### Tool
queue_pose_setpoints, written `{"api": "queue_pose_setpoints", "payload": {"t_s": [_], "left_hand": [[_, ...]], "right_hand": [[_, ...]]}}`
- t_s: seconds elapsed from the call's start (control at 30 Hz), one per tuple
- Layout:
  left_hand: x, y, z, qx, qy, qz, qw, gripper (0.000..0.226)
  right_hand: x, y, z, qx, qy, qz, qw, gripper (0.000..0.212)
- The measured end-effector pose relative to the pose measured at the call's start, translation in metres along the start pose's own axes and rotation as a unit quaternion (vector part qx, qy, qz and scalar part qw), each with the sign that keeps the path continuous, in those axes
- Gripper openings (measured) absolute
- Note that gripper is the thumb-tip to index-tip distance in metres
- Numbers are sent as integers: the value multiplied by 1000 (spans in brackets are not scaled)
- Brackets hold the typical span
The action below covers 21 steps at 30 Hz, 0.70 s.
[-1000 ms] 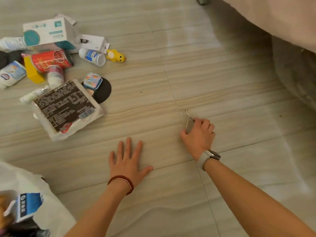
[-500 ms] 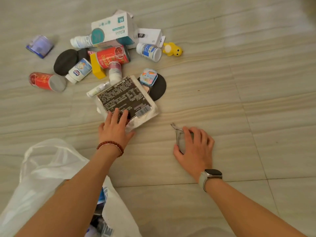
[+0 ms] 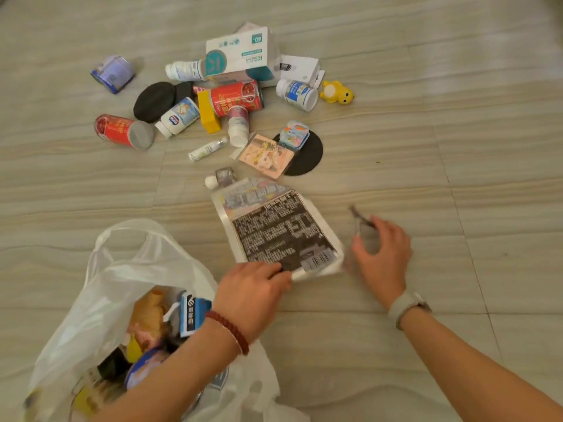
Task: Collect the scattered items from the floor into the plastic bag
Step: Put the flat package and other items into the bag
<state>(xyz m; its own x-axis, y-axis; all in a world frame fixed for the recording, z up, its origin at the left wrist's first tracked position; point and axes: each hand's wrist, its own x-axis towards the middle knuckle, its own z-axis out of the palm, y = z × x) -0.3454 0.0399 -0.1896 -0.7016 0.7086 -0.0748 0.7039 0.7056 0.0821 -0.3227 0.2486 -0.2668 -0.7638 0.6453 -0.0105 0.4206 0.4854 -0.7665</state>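
Note:
A white plastic bag (image 3: 122,287) lies open at the lower left with several items inside. My left hand (image 3: 253,290) grips the near edge of a flat white packet with a black printed label (image 3: 274,233), lifted just right of the bag's mouth. My right hand (image 3: 380,254) holds small metal nippers (image 3: 361,222) just right of the packet. Scattered items lie beyond: red cans (image 3: 122,130), white bottles (image 3: 297,94), a teal-and-white box (image 3: 240,54), a yellow toy (image 3: 336,92), black discs (image 3: 154,100).
The floor is pale striped tile. A purple tin (image 3: 112,73) lies at the far left. A small tube (image 3: 207,149), a picture card (image 3: 266,155) and a small sachet (image 3: 224,176) lie between the pile and the packet.
My left hand has pulled the flat packet off the pile towards the bag. My right hand has lifted the nippers and moved left. The bag has come further into view.

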Motion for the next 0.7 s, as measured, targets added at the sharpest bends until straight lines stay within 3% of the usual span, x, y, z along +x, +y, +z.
{"api": "queue_pose_setpoints", "payload": {"t_s": [0.07,0.13,0.2,0.3,0.43,0.57,0.7], "left_hand": [[-18,16,12,-9,-69,39,997,23],[-23,31,17,-4,-118,31,993,37],[-10,30,20,-14,-140,-8,990,41],[25,9,20,-43,-181,-155,970,84],[50,-7,36,-78,-215,-275,934,126],[44,3,38,-76,-146,-286,944,128],[35,12,38,-18,-66,-247,967,115]], "right_hand": [[9,-7,-13,136,25,115,984,65],[11,-7,-24,146,-8,145,979,56],[5,-5,-30,53,-69,116,989,48],[-9,3,-26,-74,-91,52,992,47],[-23,17,-19,-115,-91,-12,989,50],[-27,21,-16,-115,-81,-26,990,55],[-27,21,-14,-113,-76,-26,990,56]]}}
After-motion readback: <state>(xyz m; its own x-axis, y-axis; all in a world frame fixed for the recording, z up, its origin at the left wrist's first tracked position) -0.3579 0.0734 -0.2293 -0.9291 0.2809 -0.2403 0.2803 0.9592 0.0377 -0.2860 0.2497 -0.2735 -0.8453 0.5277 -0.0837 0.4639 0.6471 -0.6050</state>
